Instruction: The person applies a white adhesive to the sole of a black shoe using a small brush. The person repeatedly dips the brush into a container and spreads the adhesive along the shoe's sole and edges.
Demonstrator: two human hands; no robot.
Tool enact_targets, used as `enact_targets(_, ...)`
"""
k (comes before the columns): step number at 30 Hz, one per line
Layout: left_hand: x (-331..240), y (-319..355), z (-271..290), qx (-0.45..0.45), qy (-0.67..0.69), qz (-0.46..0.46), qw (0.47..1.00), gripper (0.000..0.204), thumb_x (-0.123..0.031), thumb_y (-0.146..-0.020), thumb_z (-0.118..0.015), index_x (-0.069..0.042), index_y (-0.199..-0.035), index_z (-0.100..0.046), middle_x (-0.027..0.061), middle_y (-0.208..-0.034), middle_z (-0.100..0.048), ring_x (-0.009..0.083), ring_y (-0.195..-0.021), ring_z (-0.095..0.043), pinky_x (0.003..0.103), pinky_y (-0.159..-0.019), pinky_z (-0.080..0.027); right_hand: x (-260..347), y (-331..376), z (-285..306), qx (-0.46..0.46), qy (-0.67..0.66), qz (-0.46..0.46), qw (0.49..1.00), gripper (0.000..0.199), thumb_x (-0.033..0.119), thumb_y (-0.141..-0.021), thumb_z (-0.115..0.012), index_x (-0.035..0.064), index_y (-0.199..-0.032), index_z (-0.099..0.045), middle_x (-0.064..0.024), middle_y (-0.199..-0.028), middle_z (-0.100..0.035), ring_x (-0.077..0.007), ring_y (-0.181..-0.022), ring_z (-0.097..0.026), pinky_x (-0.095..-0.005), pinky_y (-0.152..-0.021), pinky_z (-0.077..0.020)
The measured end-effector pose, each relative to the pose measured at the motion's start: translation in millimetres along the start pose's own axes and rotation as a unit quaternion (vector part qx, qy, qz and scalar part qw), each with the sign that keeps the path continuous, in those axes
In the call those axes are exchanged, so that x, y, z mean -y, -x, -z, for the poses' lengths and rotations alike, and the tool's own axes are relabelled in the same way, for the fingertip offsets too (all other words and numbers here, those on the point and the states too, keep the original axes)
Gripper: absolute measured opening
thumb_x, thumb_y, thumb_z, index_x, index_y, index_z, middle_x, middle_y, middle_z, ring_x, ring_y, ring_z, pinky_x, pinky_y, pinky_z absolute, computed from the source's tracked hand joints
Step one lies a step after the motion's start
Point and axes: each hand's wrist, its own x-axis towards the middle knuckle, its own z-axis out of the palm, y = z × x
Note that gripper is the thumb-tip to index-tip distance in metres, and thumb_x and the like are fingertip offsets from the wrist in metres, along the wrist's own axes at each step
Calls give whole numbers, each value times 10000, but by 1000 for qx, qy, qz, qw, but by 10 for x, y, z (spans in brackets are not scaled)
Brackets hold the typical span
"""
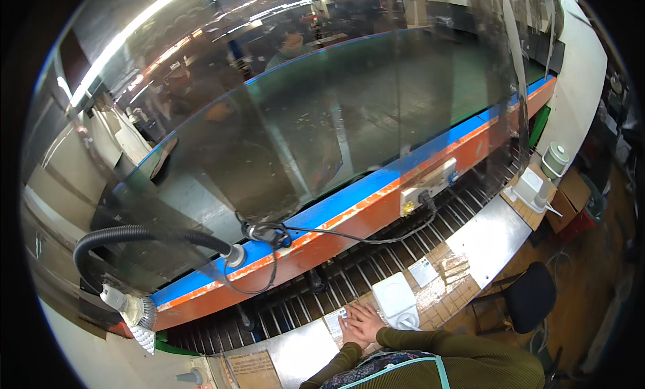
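Observation:
My two hands rest together at the near edge of the bench, close to a white paper card (334,324) lying under them. My right hand (365,322) is open, its fingers stretched out and lying across my left. Partly covered by it, my left hand (351,334) lies flat with no object visible in it. Just right of my hands sits a white plastic device (394,292), squarish with rounded corners, with a rounded white part (406,319) at its near end. Another small white card (422,272) lies beyond it on brown cardboard (445,276).
A slatted roller track (295,315) runs between my bench and an orange-and-blue rail (356,218). Clear plastic sheeting hangs over the green belt (376,113). A black flexible lamp arm (148,233) stands left. A power strip (430,185) and black cable cross the rail. A dark chair (531,297) stands right.

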Motion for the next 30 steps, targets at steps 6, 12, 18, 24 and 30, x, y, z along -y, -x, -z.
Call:
enact_targets(6, 22, -28, 46, 14, 18, -9, 1000, 850, -550, -851, -457, -128, -1525, -155, 181, -1587, -69, 353, -1465, 33, 625, -1100, 61, 2, -22, -34, 9, 41, -5, 999, 349, 288, -886, -534, 114, -1164, -652, -193, -1414, -439, -354, -1359, -344, -581, -1073, -224)
enact_targets(12, 38, -7, 52, -54, 114, -28, 992, 867, -549, -844, -461, -104, -1523, -155, 178, -1588, -64, 355, -1465, 29, 635, -1095, 59, 29, -24, -7, 0, 29, 3, 1000, 356, 271, -882, -535, 152, -1205, -624, -184, -1432, -421, -353, -1366, -337, -590, -1071, -230)
enact_targets(18, 19, -31, 22, -42, 108, -17, 993, 842, -536, -858, -444, -99, -1521, -160, 184, -1583, -91, 354, -1465, 22, 632, -1097, 65, -15, -31, -44, 20, 36, -8, 999, 369, 281, -874, -533, 182, -1219, -618, -157, -1446, -412, -344, -1380, -314, -590, -1080, -221)
enact_targets(24, 23, -81, -325, -147, 180, -24, 972, 683, -441, -827, -576, -136, -1417, -419, 165, -1501, -339, 339, -1438, -191, 626, -1113, -30, 19, -80, -65, 56, 24, -41, 997, 387, 337, -885, -534, 163, -1222, -615, -160, -1452, -401, -353, -1382, -301, -600, -1080, -206)
enact_targets(30, 352, 224, 159, -201, 524, 47, 826, 367, -207, -783, -681, -118, -1138, -660, 108, -1254, -604, 271, -1306, -450, 592, -1129, -117, 520, -307, 380, 85, -447, -262, 851, 443, 266, -953, -559, 88, -1353, -494, -120, -1306, -540, -230, -1231, -497, -377, -1022, -391)
